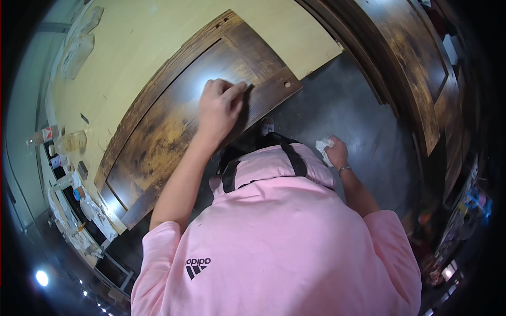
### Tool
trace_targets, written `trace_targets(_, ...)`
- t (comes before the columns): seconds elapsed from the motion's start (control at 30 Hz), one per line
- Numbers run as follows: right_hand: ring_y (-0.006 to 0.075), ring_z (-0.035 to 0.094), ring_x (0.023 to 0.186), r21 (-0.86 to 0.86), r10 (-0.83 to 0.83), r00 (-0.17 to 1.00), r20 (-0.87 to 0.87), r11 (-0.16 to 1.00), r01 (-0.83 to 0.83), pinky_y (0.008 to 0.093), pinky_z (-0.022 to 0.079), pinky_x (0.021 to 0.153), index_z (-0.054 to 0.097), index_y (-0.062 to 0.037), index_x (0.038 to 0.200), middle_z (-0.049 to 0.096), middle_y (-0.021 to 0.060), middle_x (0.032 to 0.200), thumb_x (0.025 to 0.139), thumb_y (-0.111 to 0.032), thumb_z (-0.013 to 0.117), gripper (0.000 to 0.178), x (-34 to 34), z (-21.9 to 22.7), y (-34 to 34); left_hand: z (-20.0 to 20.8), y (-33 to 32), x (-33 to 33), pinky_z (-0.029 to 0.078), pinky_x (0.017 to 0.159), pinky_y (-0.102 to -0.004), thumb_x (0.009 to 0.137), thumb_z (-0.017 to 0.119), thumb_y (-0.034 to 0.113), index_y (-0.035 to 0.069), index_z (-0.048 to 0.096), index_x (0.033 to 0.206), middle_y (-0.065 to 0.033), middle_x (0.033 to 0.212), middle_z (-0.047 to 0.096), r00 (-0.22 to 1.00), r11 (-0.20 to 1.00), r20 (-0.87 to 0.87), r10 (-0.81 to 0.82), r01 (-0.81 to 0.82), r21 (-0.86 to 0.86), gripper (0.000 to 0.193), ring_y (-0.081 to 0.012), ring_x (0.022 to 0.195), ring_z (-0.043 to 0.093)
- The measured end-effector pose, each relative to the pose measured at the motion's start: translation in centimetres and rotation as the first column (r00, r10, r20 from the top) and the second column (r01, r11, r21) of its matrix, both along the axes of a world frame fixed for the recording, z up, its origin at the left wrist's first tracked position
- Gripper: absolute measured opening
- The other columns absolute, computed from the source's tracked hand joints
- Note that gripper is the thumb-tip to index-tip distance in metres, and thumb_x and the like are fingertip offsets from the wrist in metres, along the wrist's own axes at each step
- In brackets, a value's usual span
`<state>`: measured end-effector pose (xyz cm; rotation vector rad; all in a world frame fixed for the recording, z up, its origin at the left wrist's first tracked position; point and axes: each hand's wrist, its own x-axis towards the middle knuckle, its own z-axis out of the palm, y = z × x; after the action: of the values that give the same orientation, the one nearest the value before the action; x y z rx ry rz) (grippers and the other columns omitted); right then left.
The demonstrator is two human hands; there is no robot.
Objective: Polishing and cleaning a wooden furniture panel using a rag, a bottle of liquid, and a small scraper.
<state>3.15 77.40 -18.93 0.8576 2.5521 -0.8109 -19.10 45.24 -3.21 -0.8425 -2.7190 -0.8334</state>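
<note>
A brown stained wooden panel door [174, 113] with a raised frame and dark mottled patches lies on the pale yellow worktable [142, 42]. Over its right part, my left hand [219, 105] is closed, with thumb and fingertips pinched together close to the frame piece that has a round hole. What the pinch holds, if anything, is too small to make out. My right hand [338, 152], lower and to the right, hangs beside my body away from the table. It grips a crumpled white cloth or paper wad [323, 149].
More dark wooden panels [406, 47] stand at the right. Along the table's left edge are clear jars [71, 142], a bottle [42, 136] and stained rags or papers [97, 213]. Pale blocks [79, 55] lie at the far left. Dark grey floor [342, 95] shows between table and panels.
</note>
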Motion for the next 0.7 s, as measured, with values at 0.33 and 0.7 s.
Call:
trace_targets(0.33, 0.0372, 0.066, 0.084, -0.045, 0.114, 0.992, -0.058, 0.992, -0.117, 0.0411, 0.051, 0.073, 0.066, -0.0019, 0.093, 0.068, 0.0195, 0.086, 0.069, -0.007, 0.064, 0.024, -4.3, -0.4, 0.0, 1.0, -2.1, 1.2, 0.049, 0.072, -0.0383, 0.075, 0.067, 0.008, 0.008, 0.074, 0.096, -0.0132, 0.083, 0.063, 0.962, 0.994, 0.251, 0.107, -0.106, -0.020, 0.023, -0.0290, 0.083, 0.058)
trace_targets(0.7, 0.0373, 0.065, 0.088, -0.142, 0.142, 0.988, -0.054, 0.979, -0.148, 0.0419, 0.052, 0.077, 0.067, -0.0033, 0.099, 0.068, 0.0188, 0.090, 0.068, -0.013, 0.067, 0.032, -5.4, -1.0, -0.6, 1.1, 0.1, 4.1, 0.048, 0.068, -0.0393, 0.067, 0.070, 0.004, 0.009, 0.071, 0.095, -0.0082, 0.080, 0.059, 0.995, 0.991, 0.073, -0.068, 0.059, 0.118, 0.029, -0.0263, 0.077, 0.055)
